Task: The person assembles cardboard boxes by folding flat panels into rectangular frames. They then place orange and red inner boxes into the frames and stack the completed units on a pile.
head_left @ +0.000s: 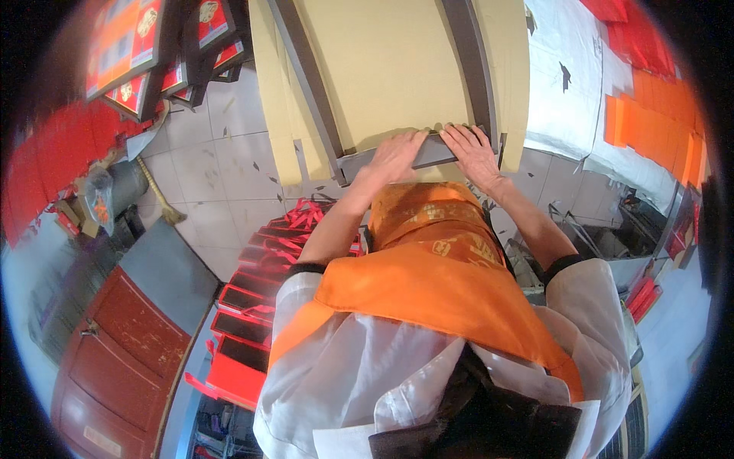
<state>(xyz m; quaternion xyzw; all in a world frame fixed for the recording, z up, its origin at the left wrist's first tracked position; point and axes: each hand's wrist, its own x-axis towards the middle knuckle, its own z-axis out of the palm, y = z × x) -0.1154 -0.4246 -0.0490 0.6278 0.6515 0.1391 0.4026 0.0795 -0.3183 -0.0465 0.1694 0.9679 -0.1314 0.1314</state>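
Note:
A large cream-yellow board (pixel 397 69) lies before me, with long dark grey strips (pixel 302 69) running away along its two sides. Across its near edge runs a shorter dark grey edging strip (pixel 434 151). My left hand (pixel 397 157) is closed over the left part of this edging strip, fingertips bent over its far side. My right hand (pixel 472 157) is closed over its right end by the corner, fingers side by side. Both thumbs are mostly hidden. The hands are close together, with a short length of strip showing between them.
Red boxes with ribbons (pixel 241 356) are stacked by my left side. More red and orange boxes (pixel 126 46) stand at the far left. White sheeting (pixel 566 84) and orange pieces (pixel 657 115) lie on the right. A brown door (pixel 126 344) is at the lower left. Dark scraps litter the tiled floor (pixel 229 164).

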